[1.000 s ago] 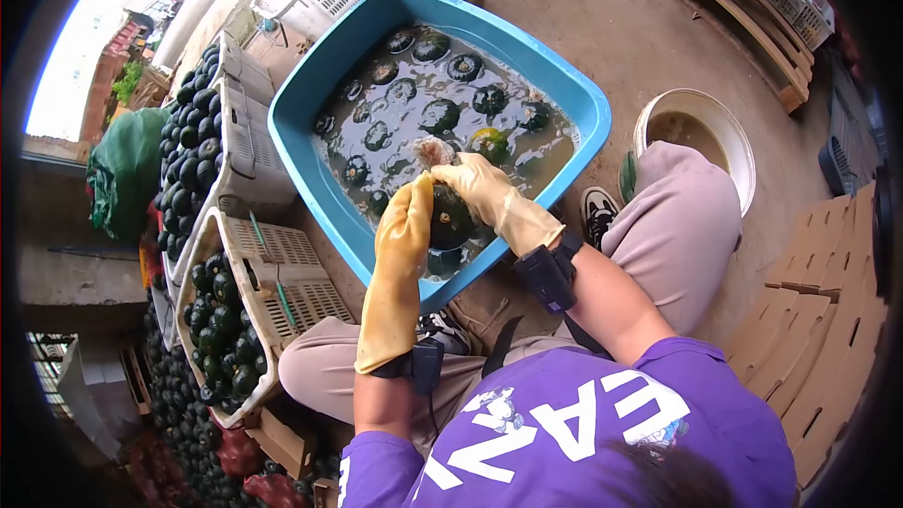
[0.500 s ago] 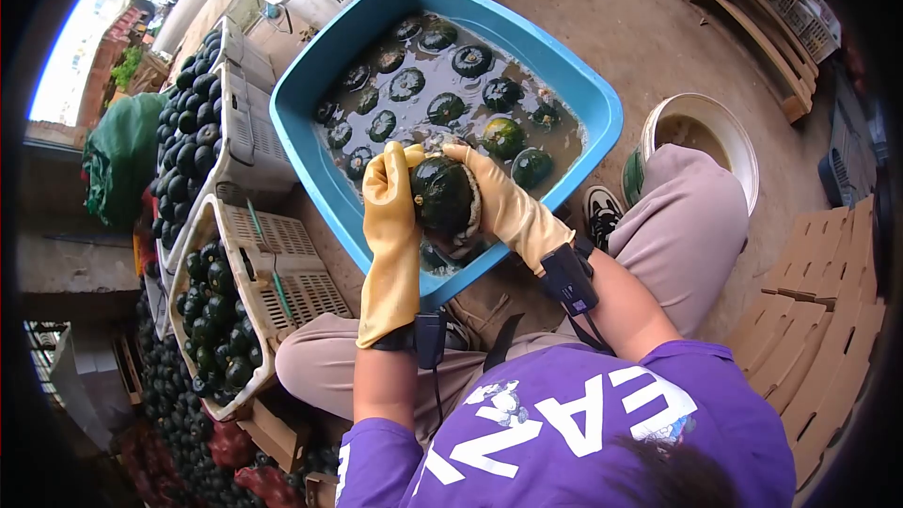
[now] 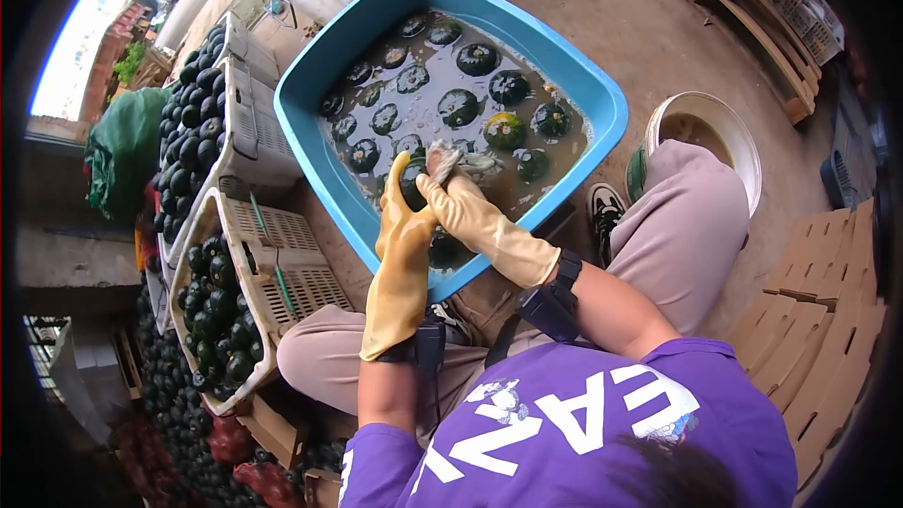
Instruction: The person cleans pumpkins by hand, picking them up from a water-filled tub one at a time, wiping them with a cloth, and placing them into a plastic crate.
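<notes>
Both my hands wear yellow rubber gloves and are over the near part of a blue tub (image 3: 574, 179) of murky water, where several dark green squashes (image 3: 458, 107) float. My left hand (image 3: 403, 216) is wrapped against a dark green squash (image 3: 412, 184), its index finger pointing up along the side. My right hand (image 3: 461, 207) grips a wet greyish cloth (image 3: 442, 160) at the squash's right side. The gloves hide the squash's lower part. A yellow-green squash (image 3: 505, 131) floats to the right.
White crates (image 3: 273, 296) of dark green squashes stand at the left, with more piled below. A white bucket (image 3: 752, 169) of murky water is right of the tub, beside my knee. Cardboard pieces (image 3: 800, 320) lie at right; a wooden pallet (image 3: 752, 28) is behind.
The squash between my hands is lower and further left, and less of it shows. My right hand has shifted left, and the cloth now sticks out above its fingers. My left index finger has straightened.
</notes>
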The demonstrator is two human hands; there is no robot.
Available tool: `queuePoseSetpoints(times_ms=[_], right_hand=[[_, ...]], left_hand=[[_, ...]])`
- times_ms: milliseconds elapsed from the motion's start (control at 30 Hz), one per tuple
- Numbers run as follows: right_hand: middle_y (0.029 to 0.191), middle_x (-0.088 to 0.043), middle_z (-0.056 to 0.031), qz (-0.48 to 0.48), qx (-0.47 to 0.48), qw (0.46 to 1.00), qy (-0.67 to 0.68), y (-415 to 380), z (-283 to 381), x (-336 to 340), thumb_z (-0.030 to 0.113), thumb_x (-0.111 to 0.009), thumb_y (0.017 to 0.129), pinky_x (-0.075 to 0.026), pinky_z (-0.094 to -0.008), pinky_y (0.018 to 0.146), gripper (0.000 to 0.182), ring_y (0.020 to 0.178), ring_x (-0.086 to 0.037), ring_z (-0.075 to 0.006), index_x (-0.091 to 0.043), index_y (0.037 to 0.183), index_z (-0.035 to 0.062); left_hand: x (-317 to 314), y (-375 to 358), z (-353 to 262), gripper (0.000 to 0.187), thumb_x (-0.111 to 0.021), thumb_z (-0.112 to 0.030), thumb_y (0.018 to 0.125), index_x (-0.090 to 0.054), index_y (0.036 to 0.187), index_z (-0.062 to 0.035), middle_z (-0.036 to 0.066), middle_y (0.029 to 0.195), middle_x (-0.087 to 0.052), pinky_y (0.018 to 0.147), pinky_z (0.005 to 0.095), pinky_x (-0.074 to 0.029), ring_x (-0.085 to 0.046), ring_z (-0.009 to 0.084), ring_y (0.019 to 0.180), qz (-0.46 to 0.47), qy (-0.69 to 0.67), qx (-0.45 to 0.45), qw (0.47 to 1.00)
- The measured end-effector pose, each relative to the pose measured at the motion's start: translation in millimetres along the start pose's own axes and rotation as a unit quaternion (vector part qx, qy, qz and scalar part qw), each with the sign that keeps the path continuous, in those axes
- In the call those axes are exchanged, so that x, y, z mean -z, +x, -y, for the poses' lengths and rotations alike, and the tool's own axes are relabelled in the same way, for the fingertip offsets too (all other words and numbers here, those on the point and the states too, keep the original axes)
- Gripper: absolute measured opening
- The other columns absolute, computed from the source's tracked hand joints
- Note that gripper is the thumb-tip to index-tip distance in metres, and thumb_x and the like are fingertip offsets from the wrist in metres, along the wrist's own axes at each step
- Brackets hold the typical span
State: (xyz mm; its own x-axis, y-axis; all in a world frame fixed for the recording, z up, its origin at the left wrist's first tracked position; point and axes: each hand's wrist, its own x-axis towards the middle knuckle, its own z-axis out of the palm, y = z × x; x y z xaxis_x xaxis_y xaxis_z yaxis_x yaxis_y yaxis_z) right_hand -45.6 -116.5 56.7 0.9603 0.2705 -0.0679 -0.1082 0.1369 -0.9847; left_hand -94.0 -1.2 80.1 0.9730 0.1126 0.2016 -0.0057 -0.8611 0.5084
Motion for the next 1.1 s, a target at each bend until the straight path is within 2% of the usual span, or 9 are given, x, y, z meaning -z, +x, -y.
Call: queuePoseSetpoints(times_ms=[67, 300, 367, 467, 500, 600, 767, 967, 1100], right_hand=[[0.116, -0.068, -0.0231, -0.027, 0.129, 0.991, -0.008, 4, -21, -11, 0.031, -0.055, 0.103, -0.052, -0.0362, 0.095, 0.044, 0.107, -0.067, -0.0321, -0.059, 0.128, -0.0042], [0.105, -0.073, -0.0166, 0.136, -0.243, 0.938, 0.207, 47, -32, 29, 0.05, -0.043, 0.103, -0.058, -0.0379, 0.076, 0.058, 0.091, -0.071, -0.0247, -0.067, 0.116, 0.0001], [0.117, -0.068, -0.0202, 0.035, -0.15, 0.967, 0.202, 26, -48, 0, 0.046, -0.047, 0.104, -0.051, -0.0409, 0.099, 0.061, 0.112, -0.065, -0.032, -0.047, 0.144, -0.0008], [0.13, -0.059, -0.03, -0.012, 0.05, 0.988, -0.144, -28, -41, -40, 0.025, -0.056, 0.101, -0.039, -0.048, 0.11, 0.07, 0.124, -0.056, -0.0448, -0.023, 0.157, 0.0], [0.131, -0.058, -0.0313, 0.003, 0.034, 0.982, -0.184, -34, -28, -37, 0.022, -0.059, 0.1, -0.037, -0.0507, 0.109, 0.069, 0.123, -0.054, -0.0483, -0.025, 0.157, 0.0032], [0.123, -0.063, -0.0262, 0.014, 0.164, 0.985, -0.043, -8, -29, -23, 0.018, -0.059, 0.099, -0.044, -0.0445, 0.104, 0.053, 0.116, -0.059, -0.0428, -0.043, 0.148, 0.0057], [0.116, -0.067, -0.0208, 0.106, -0.186, 0.968, -0.129, 39, 12, 28, 0.041, -0.051, 0.102, -0.05, -0.0386, 0.09, 0.052, 0.104, -0.064, -0.0287, -0.06, 0.127, -0.0027], [0.131, -0.061, -0.0284, 0.035, -0.03, 0.997, -0.068, -1, -3, -1, 0.021, -0.049, 0.104, -0.045, -0.0413, 0.103, 0.049, 0.119, -0.06, -0.0405, -0.042, 0.147, -0.0032], [0.116, -0.065, -0.0299, 0.068, 0.13, 0.969, -0.197, -25, -35, -25, 0.018, -0.056, 0.097, -0.047, -0.047, 0.098, 0.059, 0.11, -0.062, -0.0458, -0.039, 0.152, 0.002]], left_hand=[[-1, 11, -12, 0.083, -0.081, -0.028, 0.076, -0.047, 0.15, -0.0155, 0.019, 0.141, -0.055, 0.107, 0.038, -0.047, -0.055, 0.0337, 0.131, 0.045, -0.104, 0.21, 0.971], [19, 1, -26, 0.065, -0.071, -0.031, 0.087, -0.05, 0.145, -0.0105, 0.014, 0.138, -0.055, 0.1, 0.034, -0.05, -0.059, 0.0237, 0.122, 0.041, -0.261, -0.073, 0.962], [3, 11, -6, 0.045, -0.054, -0.033, 0.106, -0.054, 0.138, -0.0017, 0.013, 0.126, -0.062, 0.093, 0.0323, -0.051, -0.061, 0.0195, 0.111, 0.019, -0.669, 0.23, 0.707], [-22, 9, 29, 0.05, -0.057, -0.038, 0.104, -0.053, 0.138, -0.0009, 0.012, 0.121, -0.064, 0.093, 0.0325, -0.052, -0.063, 0.0188, 0.109, -0.08, -0.268, 0.072, 0.957], [-28, 0, 31, 0.046, -0.057, -0.035, 0.104, -0.055, 0.136, -0.0008, 0.012, 0.122, -0.064, 0.096, 0.0334, -0.051, -0.063, 0.0207, 0.11, -0.055, -0.658, 0.105, 0.744], [-6, 5, 15, 0.041, -0.054, -0.028, 0.105, -0.056, 0.134, -0.0002, 0.012, 0.123, -0.065, 0.098, 0.0334, -0.05, -0.063, 0.0207, 0.111, -0.005, -0.543, 0.195, 0.817], [12, -4, -24, 0.053, -0.048, -0.048, 0.104, -0.062, 0.131, -0.0047, 0.011, 0.111, -0.07, 0.079, 0.0328, -0.052, -0.068, 0.0212, 0.096, 0.035, -0.477, 0.237, 0.846], [-21, 3, 19, 0.063, -0.043, -0.057, 0.103, -0.062, 0.131, -0.0045, 0.015, 0.118, -0.069, 0.082, 0.0455, -0.057, -0.069, 0.0286, 0.099, -0.046, -0.683, 0.396, 0.612], [-41, -9, 56, 0.051, -0.042, -0.044, 0.109, -0.058, 0.133, -0.001, 0.015, 0.122, -0.066, 0.101, 0.0395, -0.05, -0.064, 0.0267, 0.11, -0.011, -0.707, 0.206, 0.677]])
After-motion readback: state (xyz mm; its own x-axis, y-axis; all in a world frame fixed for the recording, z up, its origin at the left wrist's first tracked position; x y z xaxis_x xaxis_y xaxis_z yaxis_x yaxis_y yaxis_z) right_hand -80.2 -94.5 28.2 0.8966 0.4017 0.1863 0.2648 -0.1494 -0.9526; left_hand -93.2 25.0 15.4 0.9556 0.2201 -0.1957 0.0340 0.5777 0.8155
